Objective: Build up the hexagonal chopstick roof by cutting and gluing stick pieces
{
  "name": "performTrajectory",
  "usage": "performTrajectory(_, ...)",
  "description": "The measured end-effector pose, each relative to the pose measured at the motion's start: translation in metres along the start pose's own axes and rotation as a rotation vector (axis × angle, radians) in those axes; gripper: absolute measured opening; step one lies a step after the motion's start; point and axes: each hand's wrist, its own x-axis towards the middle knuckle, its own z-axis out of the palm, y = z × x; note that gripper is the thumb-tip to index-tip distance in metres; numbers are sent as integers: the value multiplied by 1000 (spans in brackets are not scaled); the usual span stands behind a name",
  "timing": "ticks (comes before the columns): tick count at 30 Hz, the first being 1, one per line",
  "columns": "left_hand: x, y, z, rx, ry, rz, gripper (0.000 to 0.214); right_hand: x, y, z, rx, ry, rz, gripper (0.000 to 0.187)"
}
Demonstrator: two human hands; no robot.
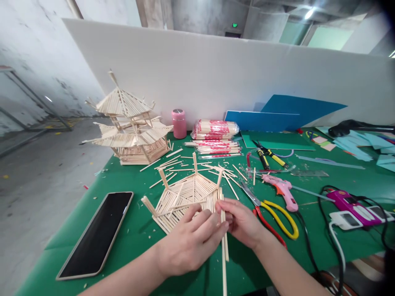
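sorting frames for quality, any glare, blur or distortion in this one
Head view, top: glare around the white ceiling light, background soft; head view, upper-right corner: black; head view, left: black-screened rectangular phone looks stretched, likely wide-angle distortion; head view, centre: pale wooden stick frame fairly crisp.

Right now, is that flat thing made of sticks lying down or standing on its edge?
Lying down: the stick base spreads across the green table, and its short posts point up from the rim.
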Motion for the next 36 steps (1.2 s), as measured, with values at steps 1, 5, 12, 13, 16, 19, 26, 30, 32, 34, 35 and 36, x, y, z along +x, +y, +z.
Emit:
performTrajectory(1,1,-1,-1,-8,-11,9,30,1,7,-1,58,8,31,21)
performTrajectory(5,6,-4,-3,-119,-107,41,30,2,27,1,247,18,161,18)
performTrajectory(12,16,5,-9,-364,-176,5,31,-3,34,7,355,-55,288,29)
performTrajectory(13,19,5,-11,-409,-179,-31,30,-4,34,6,340,-54,276,29)
performTrajectory(16,26,2,-20,-627,-160,-290,31,-11,29,-1,271,-22,195,27)
performTrajectory(19,28,-7,-27,-898,-260,-733,32,-22,15,-7,123,20,54,18)
performTrajectory(26,26,-7,-22,-1574,-443,-1219,14,-35,-3,3,-443,46,-271,19)
performTrajectory(30,25,-1,-11,-1657,-442,-1260,11,-30,0,13,-572,12,-303,17)
performTrajectory(32,24,-1,-6,-1685,-419,-1269,10,-27,2,15,-604,73,-348,19)
performTrajectory(34,24,-1,-3,-1704,-381,-1257,13,-25,4,15,-607,119,-367,22)
performTrajectory(35,24,-2,-2,-1710,-362,-1246,14,-24,4,14,-599,128,-364,22)
performTrajectory(36,24,-3,-1,-1716,-342,-1236,16,-22,4,14,-585,132,-356,23)
